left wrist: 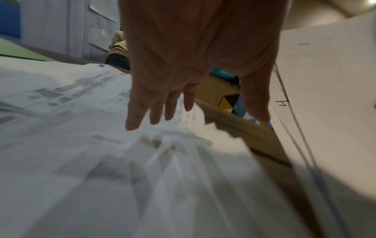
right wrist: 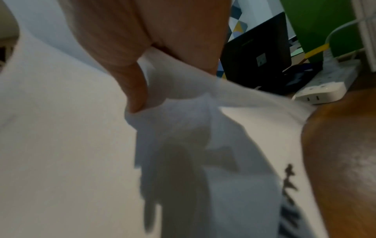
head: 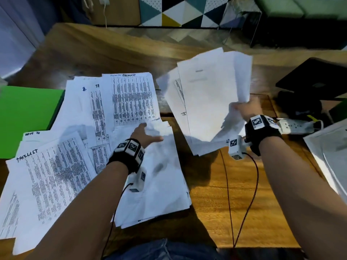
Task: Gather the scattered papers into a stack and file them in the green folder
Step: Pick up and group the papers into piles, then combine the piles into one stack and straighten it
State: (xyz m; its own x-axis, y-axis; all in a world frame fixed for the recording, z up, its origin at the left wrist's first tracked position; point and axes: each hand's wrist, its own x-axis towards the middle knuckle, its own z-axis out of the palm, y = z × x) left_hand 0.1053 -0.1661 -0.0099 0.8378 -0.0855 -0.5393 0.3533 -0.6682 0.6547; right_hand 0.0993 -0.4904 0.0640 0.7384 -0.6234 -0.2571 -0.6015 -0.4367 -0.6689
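Printed papers (head: 120, 102) lie scattered over the left half of the wooden table, and a loose pile (head: 157, 184) of white sheets sits in front of me. My left hand (head: 148, 133) hovers over that pile's far end with fingers (left wrist: 154, 112) straight and spread. My right hand (head: 244, 107) grips a bundle of papers (head: 210, 94) by its right corner and holds it tilted above the table; in the right wrist view the thumb (right wrist: 134, 90) pinches the sheets (right wrist: 61, 145). The green folder (head: 28, 117) lies flat at the far left, partly under papers.
A black laptop (head: 315, 77) and a white power strip (head: 296, 126) sit at the right, with more white sheets (head: 330, 151) at the right edge. Cables (head: 251, 194) cross the bare wood (head: 216, 212) between my arms.
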